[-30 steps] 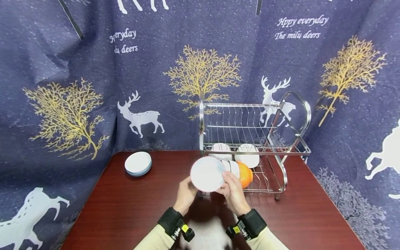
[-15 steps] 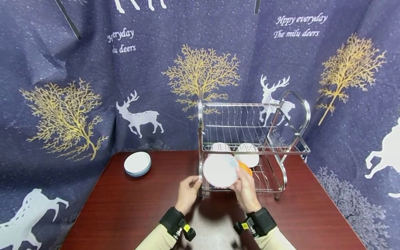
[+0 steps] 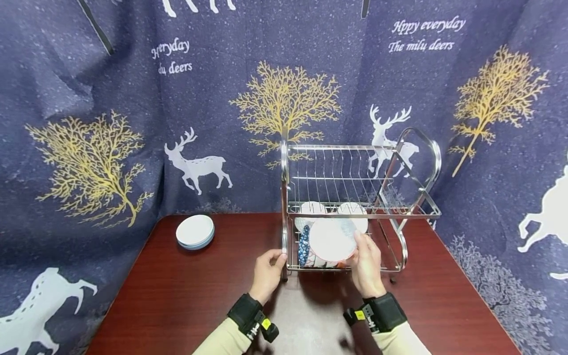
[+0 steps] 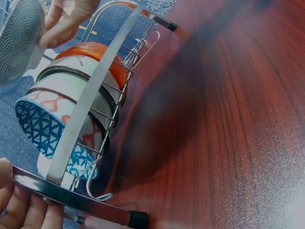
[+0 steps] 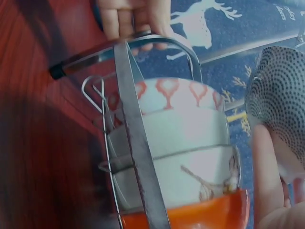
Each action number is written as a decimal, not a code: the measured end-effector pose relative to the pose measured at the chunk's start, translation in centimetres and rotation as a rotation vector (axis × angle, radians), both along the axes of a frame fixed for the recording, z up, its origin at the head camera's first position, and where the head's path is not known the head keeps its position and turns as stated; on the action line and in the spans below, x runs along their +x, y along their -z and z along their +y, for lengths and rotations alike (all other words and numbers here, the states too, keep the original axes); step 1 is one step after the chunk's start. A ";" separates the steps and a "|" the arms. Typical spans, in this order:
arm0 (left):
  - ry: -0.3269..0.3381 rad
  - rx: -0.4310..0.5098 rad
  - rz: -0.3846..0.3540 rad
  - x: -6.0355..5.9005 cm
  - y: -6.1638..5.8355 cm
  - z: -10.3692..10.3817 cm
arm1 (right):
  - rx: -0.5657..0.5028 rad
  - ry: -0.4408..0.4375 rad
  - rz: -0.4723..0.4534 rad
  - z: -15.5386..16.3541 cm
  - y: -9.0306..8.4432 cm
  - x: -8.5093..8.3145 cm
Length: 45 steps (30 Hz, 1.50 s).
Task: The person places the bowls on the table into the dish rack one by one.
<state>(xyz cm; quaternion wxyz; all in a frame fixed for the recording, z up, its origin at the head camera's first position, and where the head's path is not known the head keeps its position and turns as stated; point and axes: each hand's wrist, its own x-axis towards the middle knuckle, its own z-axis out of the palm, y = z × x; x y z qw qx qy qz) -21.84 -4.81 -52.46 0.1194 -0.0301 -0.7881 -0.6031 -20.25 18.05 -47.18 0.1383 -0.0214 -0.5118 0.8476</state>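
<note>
Plate in our right hand has moved from left of the rack to its lower-tier front, so racking seems close. Left wrist view: left hand grips the rack's corner post. Right wrist view: right grip pinches the dotted plate rim beside the stacked bowls.

Sleeves: we are wearing beige long sleeves at lower centre.
Wrists: we are wearing black bands with yellow tags.

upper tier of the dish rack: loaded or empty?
Empty. In the head view only bare wires show on the upper tier of the dish rack; the bowls sit on the lower tier.
</note>
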 end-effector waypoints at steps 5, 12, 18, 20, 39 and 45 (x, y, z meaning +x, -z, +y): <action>0.008 -0.006 -0.004 0.0 0.0 -0.1 | 0.020 0.109 0.006 0.8 -0.2 -0.2; 0.014 -0.004 -0.016 -0.1 0.2 -0.1 | 0.055 0.261 0.022 1.7 -0.4 -0.5; 0.014 -0.002 -0.012 -0.1 0.3 -0.1 | 0.031 0.349 0.045 2.2 -0.1 -0.7; 0.013 -0.004 -0.014 -0.1 0.4 -0.1 | 0.040 0.366 0.049 2.4 0.0 -0.8; 0.016 -0.001 -0.043 0.2 0.1 -0.1 | 0.490 0.638 0.054 2.4 -1.0 0.1; 0.016 0.012 -0.029 0.2 0.0 -0.1 | 0.593 0.688 0.092 3.0 1.3 -1.2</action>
